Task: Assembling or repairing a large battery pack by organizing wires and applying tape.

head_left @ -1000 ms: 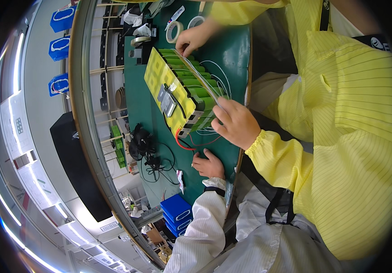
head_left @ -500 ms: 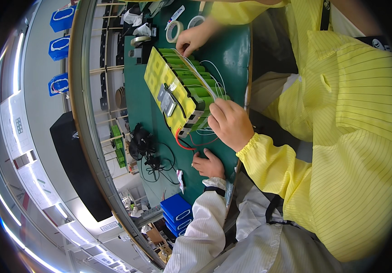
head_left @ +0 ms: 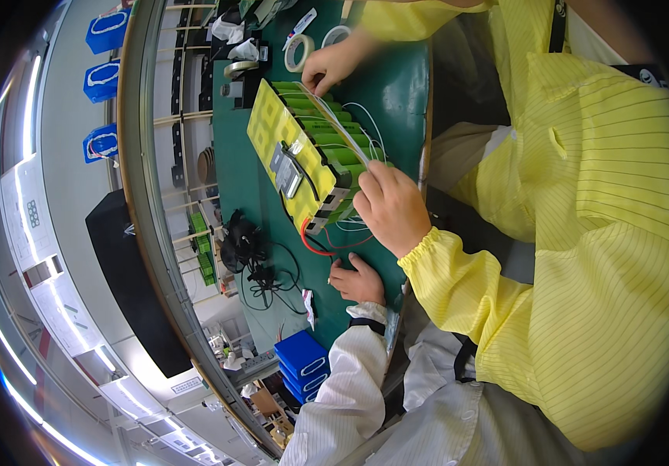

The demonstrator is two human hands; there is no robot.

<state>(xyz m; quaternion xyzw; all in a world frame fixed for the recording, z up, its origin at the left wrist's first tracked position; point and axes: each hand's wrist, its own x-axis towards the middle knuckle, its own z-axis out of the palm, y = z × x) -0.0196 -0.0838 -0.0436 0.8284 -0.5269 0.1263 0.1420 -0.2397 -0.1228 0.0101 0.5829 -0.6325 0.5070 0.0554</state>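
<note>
Over the last second the left hand (head_left: 396, 210), just right of the frame's centre, has shifted slightly leftward, nearer the battery pack (head_left: 311, 151) at upper centre. Its grip pinches the white wires (head_left: 346, 133). The right hand (head_left: 333, 66), above, stays put, also pinching them, so they appear held steady along the pack's side.
</note>
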